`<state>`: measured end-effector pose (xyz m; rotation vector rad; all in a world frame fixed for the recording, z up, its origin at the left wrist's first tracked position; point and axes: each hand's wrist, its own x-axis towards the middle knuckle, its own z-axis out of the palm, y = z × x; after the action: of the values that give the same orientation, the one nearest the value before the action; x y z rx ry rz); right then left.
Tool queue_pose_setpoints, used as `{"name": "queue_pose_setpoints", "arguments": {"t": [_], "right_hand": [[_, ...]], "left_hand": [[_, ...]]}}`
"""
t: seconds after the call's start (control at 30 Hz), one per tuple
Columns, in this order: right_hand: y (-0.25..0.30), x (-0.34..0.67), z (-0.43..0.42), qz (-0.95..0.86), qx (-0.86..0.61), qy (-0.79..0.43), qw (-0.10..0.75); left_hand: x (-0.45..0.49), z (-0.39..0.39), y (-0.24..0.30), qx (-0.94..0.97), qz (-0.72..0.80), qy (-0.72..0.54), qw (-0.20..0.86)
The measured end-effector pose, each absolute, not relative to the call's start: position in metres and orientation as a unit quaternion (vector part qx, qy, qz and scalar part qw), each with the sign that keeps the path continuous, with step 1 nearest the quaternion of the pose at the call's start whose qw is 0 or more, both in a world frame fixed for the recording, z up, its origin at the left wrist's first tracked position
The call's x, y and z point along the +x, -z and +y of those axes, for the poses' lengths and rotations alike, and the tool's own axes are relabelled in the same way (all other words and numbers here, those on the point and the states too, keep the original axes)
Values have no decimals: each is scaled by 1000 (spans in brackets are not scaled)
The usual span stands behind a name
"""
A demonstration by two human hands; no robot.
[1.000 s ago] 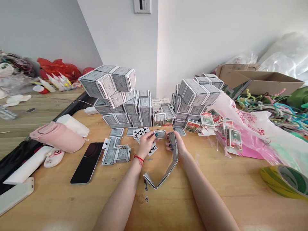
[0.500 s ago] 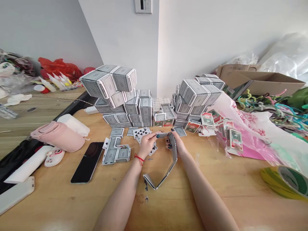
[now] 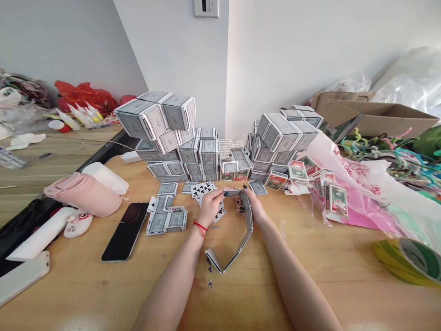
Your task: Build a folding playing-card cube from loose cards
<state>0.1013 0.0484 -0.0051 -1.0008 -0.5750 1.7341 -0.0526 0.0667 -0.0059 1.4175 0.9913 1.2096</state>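
Note:
A folded chain of grey-backed playing cards (image 3: 237,241) stands on edge on the wooden table, bending in a V toward me. My right hand (image 3: 251,207) grips its upper end. My left hand (image 3: 212,206), with a red string bracelet (image 3: 199,227) on the wrist, pinches a single grey-backed card (image 3: 232,192) level at its fingertips, touching the chain's top end. Beneath that hand lie face-up club cards (image 3: 202,189). To its left sits a low group of joined cards (image 3: 167,219).
Tall block stacks of joined cards (image 3: 179,138) (image 3: 279,142) stand behind the hands. Card boxes (image 3: 336,200) lie on a pink plastic bag (image 3: 347,184). A phone (image 3: 126,232), a pink flask (image 3: 82,195) and a tape roll (image 3: 409,259) sit on the table.
My left hand has shifted slightly right, bringing its card closer to the chain's top end. The chain and my right hand look almost unchanged.

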Motion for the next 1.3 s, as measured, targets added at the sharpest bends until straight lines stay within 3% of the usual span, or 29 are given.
{"name": "queue_pose_setpoints", "arguments": {"t": [0.57, 0.93, 1.3], "right_hand": [[4, 103, 49, -312, -454, -711, 436], [7, 101, 47, -302, -429, -723, 451], [13, 105, 52, -342, -393, -789, 326]], "left_hand": [[-53, 69, 15, 611, 423, -474, 473], [-48, 64, 9, 635, 408, -473, 455], [-49, 62, 9, 624, 438, -514, 393]]}}
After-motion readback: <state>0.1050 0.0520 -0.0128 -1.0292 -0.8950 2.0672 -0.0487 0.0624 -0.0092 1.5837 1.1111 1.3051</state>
